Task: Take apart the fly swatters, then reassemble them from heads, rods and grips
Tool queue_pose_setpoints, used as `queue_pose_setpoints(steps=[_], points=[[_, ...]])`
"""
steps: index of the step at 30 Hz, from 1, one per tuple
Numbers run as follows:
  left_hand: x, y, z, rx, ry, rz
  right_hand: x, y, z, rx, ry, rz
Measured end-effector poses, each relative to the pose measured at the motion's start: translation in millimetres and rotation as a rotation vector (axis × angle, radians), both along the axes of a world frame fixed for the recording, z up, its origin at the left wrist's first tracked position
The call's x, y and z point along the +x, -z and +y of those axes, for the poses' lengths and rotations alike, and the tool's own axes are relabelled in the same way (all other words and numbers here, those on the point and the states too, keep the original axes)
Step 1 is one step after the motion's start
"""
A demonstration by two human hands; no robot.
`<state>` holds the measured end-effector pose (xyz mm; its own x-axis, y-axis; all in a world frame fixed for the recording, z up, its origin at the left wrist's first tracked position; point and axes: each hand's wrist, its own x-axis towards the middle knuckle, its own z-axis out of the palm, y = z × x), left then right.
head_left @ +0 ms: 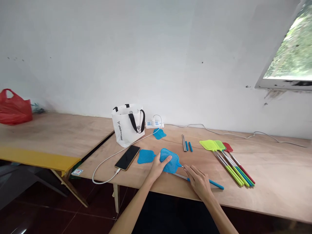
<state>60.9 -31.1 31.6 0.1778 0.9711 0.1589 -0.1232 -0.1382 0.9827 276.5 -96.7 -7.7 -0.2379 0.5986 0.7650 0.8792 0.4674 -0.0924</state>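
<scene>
My left hand [157,167] grips the blue mesh head of a fly swatter [172,160], thumb on top. At the swatter's neck, my right hand [198,180] closes its fingers around the thin metal rod. A blue handle [216,184] sticks out past the right hand; which rod it belongs to is hidden. Under my hands runs a second metal rod [180,176], lying on the table. Just left of my left hand rests another blue swatter head [146,156]. A further blue head [159,134] lies near the power strip.
Metal rods [183,143] and short blue handles [190,146] lie behind my hands. Several green, yellow and red swatters [229,165] are at right. A phone [128,157] on a white cable, a white bag [126,130] and a power strip [154,124] stand left and back.
</scene>
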Motion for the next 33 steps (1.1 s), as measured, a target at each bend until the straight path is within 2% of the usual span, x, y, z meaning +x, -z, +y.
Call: queue_pose_setpoints(steps=[4, 8, 26, 33], points=[[4.2, 5.4, 0.7, -0.033, -0.015, -0.018, 0.2, 0.5, 0.5, 0.009, 0.011, 0.001], [6.1, 7.4, 0.9, 0.002, -0.076, 0.002, 0.7, 1.7, 1.6, 0.026, 0.014, 0.0], [1.6, 10.4, 4.6, 0.083, -0.075, 0.155, 1.2, -4.5, -5.4, 0.019, 0.082, -0.148], [2.9, 8.4, 2.9, 0.005, -0.06, 0.097, -2.1, -8.2, -6.1, 0.064, 0.069, -0.12]])
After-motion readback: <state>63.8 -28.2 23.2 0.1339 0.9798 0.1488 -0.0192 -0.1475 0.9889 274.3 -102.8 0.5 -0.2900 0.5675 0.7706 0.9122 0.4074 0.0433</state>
